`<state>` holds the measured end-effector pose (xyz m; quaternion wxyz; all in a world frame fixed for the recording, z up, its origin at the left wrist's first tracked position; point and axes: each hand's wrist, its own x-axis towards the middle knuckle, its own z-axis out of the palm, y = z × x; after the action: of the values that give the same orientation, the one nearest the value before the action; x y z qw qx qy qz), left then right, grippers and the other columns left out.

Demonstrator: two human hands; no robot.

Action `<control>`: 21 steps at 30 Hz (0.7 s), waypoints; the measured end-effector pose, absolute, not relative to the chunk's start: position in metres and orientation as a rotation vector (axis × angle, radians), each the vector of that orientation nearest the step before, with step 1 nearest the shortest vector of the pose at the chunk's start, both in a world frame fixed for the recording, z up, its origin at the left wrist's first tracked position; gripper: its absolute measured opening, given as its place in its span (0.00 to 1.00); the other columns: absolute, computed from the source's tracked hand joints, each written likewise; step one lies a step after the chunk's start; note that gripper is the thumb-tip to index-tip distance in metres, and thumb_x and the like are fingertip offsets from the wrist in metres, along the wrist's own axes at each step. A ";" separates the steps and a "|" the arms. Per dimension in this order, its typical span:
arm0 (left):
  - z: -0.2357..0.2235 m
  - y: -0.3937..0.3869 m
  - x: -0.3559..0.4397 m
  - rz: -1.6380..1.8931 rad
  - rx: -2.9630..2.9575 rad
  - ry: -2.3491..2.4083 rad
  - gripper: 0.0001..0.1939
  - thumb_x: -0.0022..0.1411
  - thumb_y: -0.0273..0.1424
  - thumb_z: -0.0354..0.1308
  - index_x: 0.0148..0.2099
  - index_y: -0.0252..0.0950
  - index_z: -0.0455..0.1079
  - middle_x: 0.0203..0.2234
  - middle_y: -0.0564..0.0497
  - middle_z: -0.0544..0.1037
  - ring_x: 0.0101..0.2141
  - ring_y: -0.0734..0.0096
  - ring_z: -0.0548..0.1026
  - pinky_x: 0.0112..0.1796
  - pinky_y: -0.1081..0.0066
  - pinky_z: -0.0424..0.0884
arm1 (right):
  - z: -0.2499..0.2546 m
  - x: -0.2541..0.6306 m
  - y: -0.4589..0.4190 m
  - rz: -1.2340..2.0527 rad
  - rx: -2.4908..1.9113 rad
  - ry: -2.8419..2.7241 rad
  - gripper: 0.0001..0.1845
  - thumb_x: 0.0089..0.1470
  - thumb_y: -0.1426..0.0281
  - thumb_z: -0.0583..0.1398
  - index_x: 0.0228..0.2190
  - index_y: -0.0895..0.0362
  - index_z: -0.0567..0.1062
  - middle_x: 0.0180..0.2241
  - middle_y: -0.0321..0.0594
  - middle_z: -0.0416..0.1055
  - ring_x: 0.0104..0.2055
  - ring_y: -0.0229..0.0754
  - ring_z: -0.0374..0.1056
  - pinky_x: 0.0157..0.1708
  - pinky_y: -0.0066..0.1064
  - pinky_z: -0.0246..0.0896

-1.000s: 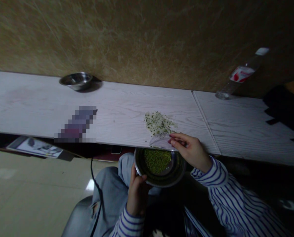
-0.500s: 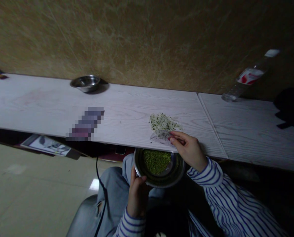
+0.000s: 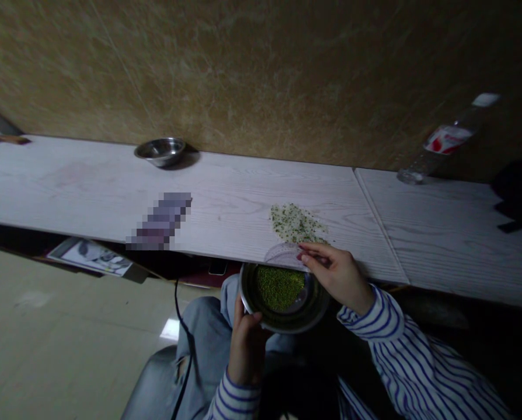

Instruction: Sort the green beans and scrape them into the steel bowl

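My left hand (image 3: 247, 344) grips the near left rim of a metal bowl (image 3: 317, 312), held just below the table's front edge. Green mung beans (image 3: 281, 287) cover much of the bowl's bottom. Between the thumb and fingers of my right hand (image 3: 342, 277) is a thin, see-through plastic piece (image 3: 282, 254) with a rounded edge. It lies low at the table's edge, above the bowl's far rim. Just behind it, a loose patch of white grains mixed with green beans (image 3: 295, 221) is spread on the tabletop.
On the white wood-grain table (image 3: 226, 186) a small metal bowl (image 3: 161, 153) stands near the wall. A pixelated flat object (image 3: 161, 220) lies front left. At the back right is a clear bottle (image 3: 447, 140), with a dark item (image 3: 517, 189) beside it. A black cable (image 3: 184, 326) hangs below.
My right hand has drawn the plastic piece slightly toward the table's front edge, away from the spread grains. The left hand keeps its hold on the bowl. The view has shifted a little.
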<state>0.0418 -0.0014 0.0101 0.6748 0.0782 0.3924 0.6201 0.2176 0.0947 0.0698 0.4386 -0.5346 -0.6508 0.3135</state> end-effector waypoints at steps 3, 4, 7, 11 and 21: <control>0.012 -0.001 0.042 1.391 0.174 0.900 0.38 0.53 0.28 0.61 0.66 0.53 0.63 0.55 0.50 0.75 0.46 0.58 0.75 0.44 0.60 0.74 | 0.070 0.229 0.094 0.673 -1.389 -1.545 0.15 0.52 0.65 0.64 0.40 0.57 0.83 0.34 0.44 0.83 0.35 0.45 0.80 0.37 0.35 0.77; 0.012 -0.001 0.042 1.393 0.170 0.909 0.38 0.53 0.28 0.61 0.65 0.53 0.63 0.55 0.50 0.75 0.46 0.58 0.75 0.44 0.60 0.74 | 0.069 0.232 0.093 0.631 -1.407 -1.524 0.15 0.52 0.65 0.64 0.40 0.57 0.83 0.33 0.45 0.83 0.34 0.46 0.80 0.36 0.36 0.77; 0.013 -0.001 0.044 1.387 0.157 0.927 0.37 0.53 0.28 0.60 0.65 0.53 0.63 0.53 0.50 0.76 0.45 0.59 0.75 0.44 0.60 0.73 | 0.068 0.231 0.091 0.549 -1.423 -1.527 0.15 0.53 0.65 0.63 0.41 0.56 0.82 0.33 0.44 0.83 0.34 0.46 0.80 0.35 0.35 0.77; 0.010 0.000 0.045 1.372 0.166 0.926 0.38 0.52 0.30 0.62 0.66 0.53 0.62 0.52 0.49 0.76 0.47 0.56 0.75 0.45 0.58 0.72 | 0.068 0.217 0.088 0.453 -1.390 -1.658 0.14 0.55 0.66 0.62 0.42 0.54 0.82 0.35 0.43 0.83 0.34 0.45 0.80 0.37 0.34 0.77; 0.011 0.001 0.047 1.378 0.163 0.916 0.36 0.54 0.28 0.59 0.65 0.54 0.64 0.53 0.50 0.75 0.45 0.59 0.74 0.46 0.58 0.73 | 0.073 0.223 0.107 0.282 -1.482 -1.676 0.14 0.54 0.67 0.61 0.41 0.54 0.82 0.32 0.43 0.83 0.32 0.46 0.80 0.34 0.35 0.76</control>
<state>0.0472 0.0005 0.0111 0.6741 0.0724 0.4069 0.6122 0.2230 0.1069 0.0725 0.4288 -0.5937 -0.6714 0.1130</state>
